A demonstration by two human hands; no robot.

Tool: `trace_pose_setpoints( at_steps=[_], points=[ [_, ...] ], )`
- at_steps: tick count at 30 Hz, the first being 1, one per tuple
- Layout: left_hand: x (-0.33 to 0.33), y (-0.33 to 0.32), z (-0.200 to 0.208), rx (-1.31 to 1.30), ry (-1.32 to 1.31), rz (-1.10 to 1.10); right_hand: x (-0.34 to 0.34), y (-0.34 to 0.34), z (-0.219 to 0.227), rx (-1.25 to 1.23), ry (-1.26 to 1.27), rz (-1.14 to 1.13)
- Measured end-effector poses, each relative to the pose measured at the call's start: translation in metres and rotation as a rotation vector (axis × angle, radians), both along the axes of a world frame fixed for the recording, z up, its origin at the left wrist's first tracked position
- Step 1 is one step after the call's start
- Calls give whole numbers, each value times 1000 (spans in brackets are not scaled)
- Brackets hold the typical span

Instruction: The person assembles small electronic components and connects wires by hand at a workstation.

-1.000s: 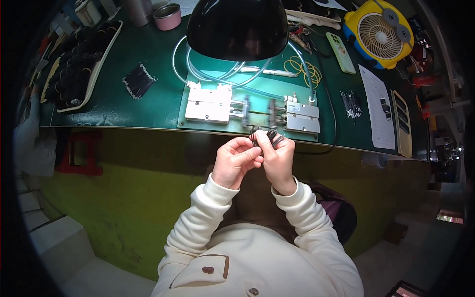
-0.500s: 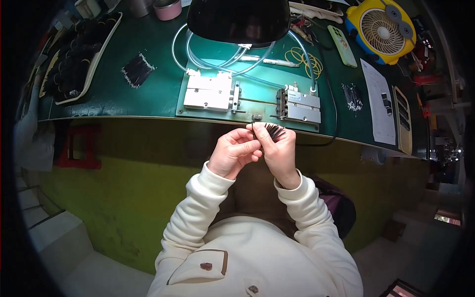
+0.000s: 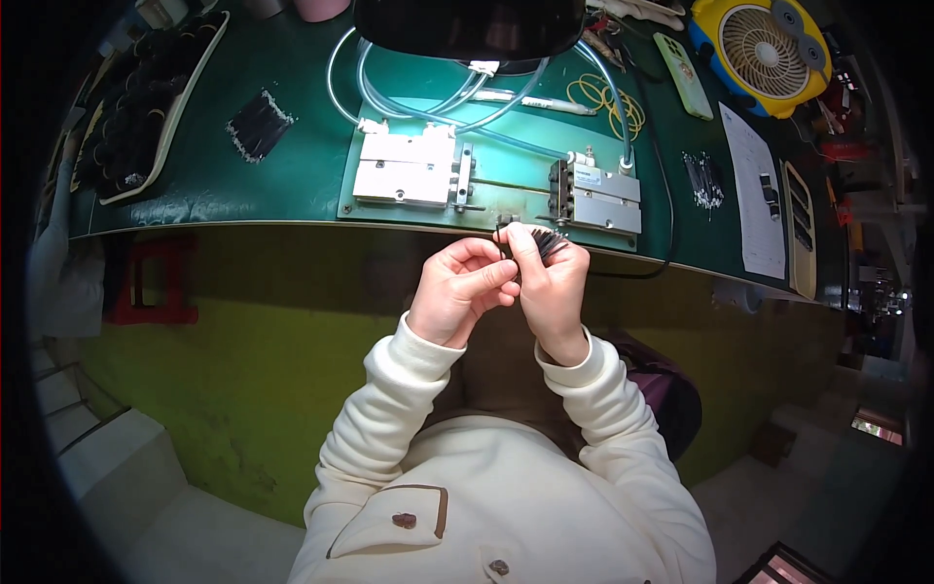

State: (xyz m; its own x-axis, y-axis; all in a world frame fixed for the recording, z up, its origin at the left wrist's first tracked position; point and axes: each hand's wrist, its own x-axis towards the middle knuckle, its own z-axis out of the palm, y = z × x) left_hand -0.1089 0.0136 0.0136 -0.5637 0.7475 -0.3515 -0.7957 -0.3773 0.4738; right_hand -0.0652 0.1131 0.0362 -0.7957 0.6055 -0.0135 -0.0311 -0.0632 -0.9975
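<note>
My right hand [image 3: 555,302] is closed round a fanned bunch of thin black strands [image 3: 552,241], their ends sticking out past the fingers. Close beside it, my left hand [image 3: 455,297] has thumb and fingers pinched together. A single thin black strand [image 3: 499,239] stands up between the two hands, and the left fingertips seem to grip its lower part. Both hands are just off the bench's front edge, before a metal plate [image 3: 506,200] carrying two silver blocks, the left block [image 3: 404,167] and the right block [image 3: 601,204].
A black lamp head [image 3: 467,24] hangs over clear blue hoses [image 3: 342,83]. Piles of black strands lie left [image 3: 260,127] and right [image 3: 702,179]. A tray of black parts [image 3: 161,161], a phone [image 3: 683,76], paper sheet [image 3: 749,204] and yellow fan [image 3: 764,58] surround the work.
The whole view has shifted slightly, with the bench sitting a little higher in it. The right thumb and fingertips have moved slightly up along the single strand; both hands keep their grip.
</note>
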Motion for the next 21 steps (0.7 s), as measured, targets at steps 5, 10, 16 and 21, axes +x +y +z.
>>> trace_pose_setpoints(
  at_steps=[5,10,16,21],
  points=[
    [0,1,2,-33,22,-10,-1,1,-2,-11,7,-8],
    [0,2,4,-31,5,-15,-1,0,-7,-39,47,-38],
    [-1,-2,-2,69,11,-38,4,3,0,-70,16,109],
    [1,-1,-2,25,12,-43,2,-1,2,-38,-12,50]
  ],
)
